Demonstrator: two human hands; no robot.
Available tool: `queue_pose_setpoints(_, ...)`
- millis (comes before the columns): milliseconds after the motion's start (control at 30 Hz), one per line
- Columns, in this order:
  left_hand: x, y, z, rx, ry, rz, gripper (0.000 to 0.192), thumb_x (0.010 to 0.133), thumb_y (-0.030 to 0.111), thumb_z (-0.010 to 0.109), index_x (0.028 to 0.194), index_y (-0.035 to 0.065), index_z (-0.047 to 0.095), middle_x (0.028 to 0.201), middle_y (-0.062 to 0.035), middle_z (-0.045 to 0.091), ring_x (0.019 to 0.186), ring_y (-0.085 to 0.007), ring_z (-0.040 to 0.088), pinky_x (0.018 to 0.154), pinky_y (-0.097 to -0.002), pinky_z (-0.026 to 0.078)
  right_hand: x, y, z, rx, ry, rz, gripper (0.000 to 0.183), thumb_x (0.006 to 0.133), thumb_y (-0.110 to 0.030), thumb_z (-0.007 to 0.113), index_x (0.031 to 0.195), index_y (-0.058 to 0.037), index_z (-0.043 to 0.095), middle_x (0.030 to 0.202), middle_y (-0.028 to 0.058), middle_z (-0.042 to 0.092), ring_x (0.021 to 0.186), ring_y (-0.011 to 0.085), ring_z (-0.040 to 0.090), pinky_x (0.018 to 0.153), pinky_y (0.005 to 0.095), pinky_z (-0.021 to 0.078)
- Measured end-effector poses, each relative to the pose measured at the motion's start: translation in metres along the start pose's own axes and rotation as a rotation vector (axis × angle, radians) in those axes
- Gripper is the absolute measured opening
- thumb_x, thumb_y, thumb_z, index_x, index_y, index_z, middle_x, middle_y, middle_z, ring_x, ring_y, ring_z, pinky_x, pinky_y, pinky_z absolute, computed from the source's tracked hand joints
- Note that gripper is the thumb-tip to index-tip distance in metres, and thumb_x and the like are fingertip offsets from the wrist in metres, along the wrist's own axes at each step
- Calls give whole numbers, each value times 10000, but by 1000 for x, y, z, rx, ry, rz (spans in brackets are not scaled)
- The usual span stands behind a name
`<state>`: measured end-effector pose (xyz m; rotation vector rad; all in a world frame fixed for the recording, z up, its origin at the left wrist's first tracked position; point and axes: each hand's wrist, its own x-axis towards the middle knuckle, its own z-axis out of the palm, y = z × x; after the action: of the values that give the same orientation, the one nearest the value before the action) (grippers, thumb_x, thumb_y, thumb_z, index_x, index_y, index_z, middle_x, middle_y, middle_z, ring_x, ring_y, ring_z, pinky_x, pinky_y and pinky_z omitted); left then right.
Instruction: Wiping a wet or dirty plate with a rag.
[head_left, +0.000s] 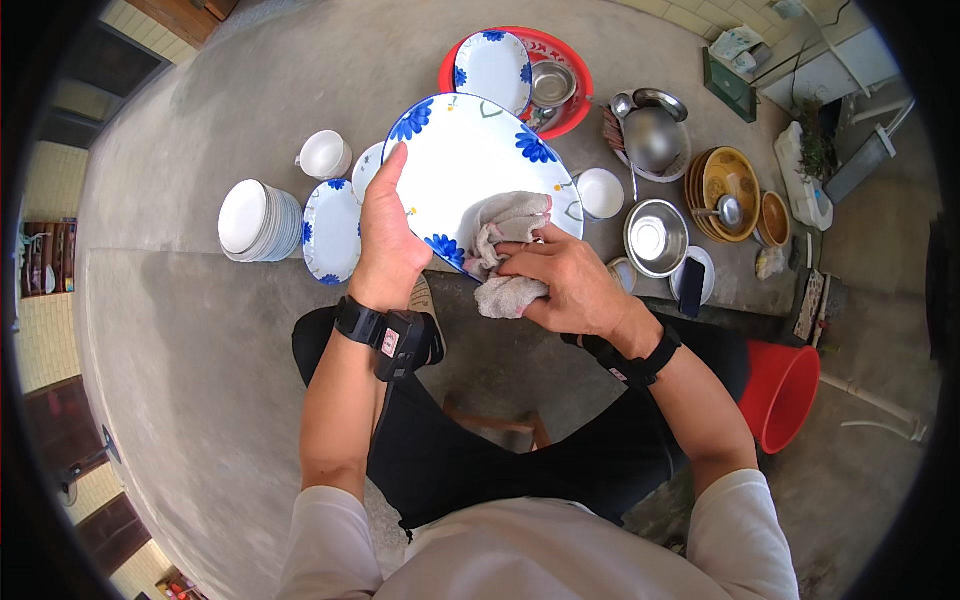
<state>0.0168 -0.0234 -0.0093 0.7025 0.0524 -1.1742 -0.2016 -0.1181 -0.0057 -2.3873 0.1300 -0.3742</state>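
An oval white plate (480, 161) with blue flowers along its rim is tilted up before me. My left hand (390, 229) grips it at the left edge, thumb on the upper face and the other fingers hidden beneath. Bunched in my right hand (570, 277) is a greyish cloth (514, 225), pressed against the plate's lower right rim. Behind it, a similar flowered plate (491, 67) rests in a red basin (574, 124) beside a metal bowl (553, 84).
Left stand stacked white bowls (244, 217), a white cup (325, 154) and another flowered plate (330, 232). To the right are a steel bowl (656, 238), brown bowls (727, 184), a ladle (727, 212) and a phone (691, 286) on a saucer. A red bucket (784, 397) stands near my right knee.
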Motion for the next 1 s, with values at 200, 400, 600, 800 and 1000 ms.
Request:
queue_pose_setpoints(200,0,3,1,27,32,74,511,1086,335,560,1470,-3,549,1448,-163,642,1305,-321,639,1135,-479,482,-16,12,1,-25,14,-26,497,688,-123,853,1175,-102,759,1322,84,722,1275,328,593,1086,481,476)
queue_pose_setpoints(400,-1,-18,8,157,19,-46,446,1063,333,630,1388,27,630,1339,-105,696,1221,-235,675,1050,-391,535,27,10,16,-347,132,-46,558,757,-16,771,1299,-122,694,1505,82,573,1438,346,495,1137,505,441)
queue_pose_setpoints(600,-4,-25,-10,181,58,-125,309,927,89,643,1203,-41,693,1042,-126,764,876,-248,765,812,-381,622,59,12,-2,-161,540,65,591,659,125,652,1229,-27,689,1361,219,617,1224,455,566,1036,501,503)
queue_pose_setpoints(800,1,-67,-22,505,-248,4,369,1004,247,709,1278,6,659,1205,-81,724,1087,-157,714,888,-305,592,60,-18,-41,-219,253,-137,613,634,56,787,1227,-98,751,1353,167,649,1244,407,612,967,457,523)
queue_pose_setpoints(1000,-13,-70,-7,944,-219,173,220,956,93,699,1112,-59,724,1028,-99,762,972,-125,664,799,-321,534,55,-9,-53,-228,82,-60,479,659,28,757,1119,-104,738,1053,119,689,979,382,668,833,476,537)
